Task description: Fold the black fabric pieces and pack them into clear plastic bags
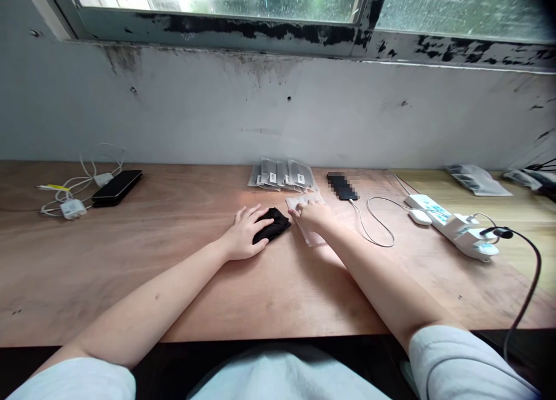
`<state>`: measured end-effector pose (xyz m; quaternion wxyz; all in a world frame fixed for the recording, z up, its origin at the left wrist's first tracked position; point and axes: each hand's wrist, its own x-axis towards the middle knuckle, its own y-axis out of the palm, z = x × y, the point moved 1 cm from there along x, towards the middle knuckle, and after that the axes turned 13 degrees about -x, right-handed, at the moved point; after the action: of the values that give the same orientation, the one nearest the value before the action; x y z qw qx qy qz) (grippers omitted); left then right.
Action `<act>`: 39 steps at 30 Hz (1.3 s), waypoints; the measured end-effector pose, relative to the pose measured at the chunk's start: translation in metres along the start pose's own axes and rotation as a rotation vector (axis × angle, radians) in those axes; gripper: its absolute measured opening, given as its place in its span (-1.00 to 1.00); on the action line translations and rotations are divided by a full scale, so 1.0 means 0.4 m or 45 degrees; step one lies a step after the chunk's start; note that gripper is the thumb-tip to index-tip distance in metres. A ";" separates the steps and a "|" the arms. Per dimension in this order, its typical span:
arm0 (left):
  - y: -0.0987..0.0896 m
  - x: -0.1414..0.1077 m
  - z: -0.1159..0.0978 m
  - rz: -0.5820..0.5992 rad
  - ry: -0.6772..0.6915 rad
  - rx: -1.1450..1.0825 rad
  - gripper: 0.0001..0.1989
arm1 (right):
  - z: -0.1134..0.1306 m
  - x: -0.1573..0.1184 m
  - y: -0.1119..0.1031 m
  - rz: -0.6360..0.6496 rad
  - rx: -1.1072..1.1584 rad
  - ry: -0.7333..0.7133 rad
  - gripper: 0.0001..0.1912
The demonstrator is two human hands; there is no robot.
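A black cloth bundle [273,226] lies on the wooden table in the middle. My left hand [245,233] rests on its left side with the fingers spread over and beside it. Just right of the bundle is a pale translucent bag [313,238], flat on the table and partly covered by my right hand [313,216]. The fingers of my right hand are curled in, with the fingertips near the bundle's right tip; what they pinch, if anything, is too small to tell.
Several packed clear bags [282,175] lie by the wall. A phone [343,186] on a white cable and a power strip [452,226] with plugs sit right. Far left are a black case [117,187] and a charger [73,209] with coiled cable.
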<state>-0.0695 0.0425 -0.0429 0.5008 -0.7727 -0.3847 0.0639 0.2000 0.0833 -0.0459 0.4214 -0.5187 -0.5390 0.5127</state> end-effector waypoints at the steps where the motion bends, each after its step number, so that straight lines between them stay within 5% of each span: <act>1: -0.012 -0.001 0.008 0.005 0.026 -0.007 -0.40 | 0.003 -0.006 0.000 0.029 -0.051 0.085 -0.32; 8: -0.051 0.000 0.063 0.094 0.115 -0.138 -0.42 | -0.022 0.014 0.047 0.046 0.096 0.169 -0.21; 13: -0.037 0.007 0.088 -0.234 0.000 -0.170 -0.60 | -0.071 0.030 0.058 0.063 0.127 0.166 -0.21; 16: -0.042 0.011 0.103 -0.420 -0.117 -0.210 -0.69 | -0.084 0.026 0.055 0.020 0.086 0.334 -0.27; 19: -0.055 0.011 0.111 -0.263 -0.128 -0.290 -0.61 | -0.072 0.018 0.048 -0.190 0.028 0.410 -0.33; 23: -0.061 0.004 0.103 -0.106 -0.038 -0.363 -0.56 | -0.024 0.000 0.028 -0.520 0.124 -0.080 -0.37; 26: -0.049 0.003 0.090 -0.219 -0.047 -0.449 -0.69 | 0.012 -0.027 0.007 -0.595 0.260 -0.668 -0.31; 29: -0.028 0.010 0.089 -0.394 -0.200 -0.656 -0.73 | 0.035 -0.054 -0.009 -0.580 0.480 -0.917 -0.32; 32: -0.004 0.023 0.109 -0.584 -0.360 -0.895 -0.67 | 0.060 -0.066 -0.007 -0.488 0.677 -0.793 -0.51; 36: 0.007 0.029 0.149 -0.815 -0.479 -0.895 -0.66 | 0.082 -0.051 0.010 -0.476 0.827 -0.335 -0.50; 39: -0.015 0.020 0.154 -0.702 -0.313 -0.666 -0.70 | 0.065 -0.031 0.016 -0.583 0.787 0.004 -0.49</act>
<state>-0.0971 0.0938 -0.0658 0.2358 -0.7285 -0.6380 -0.0809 0.1764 0.0674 -0.0545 0.6622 -0.2342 -0.4604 0.5429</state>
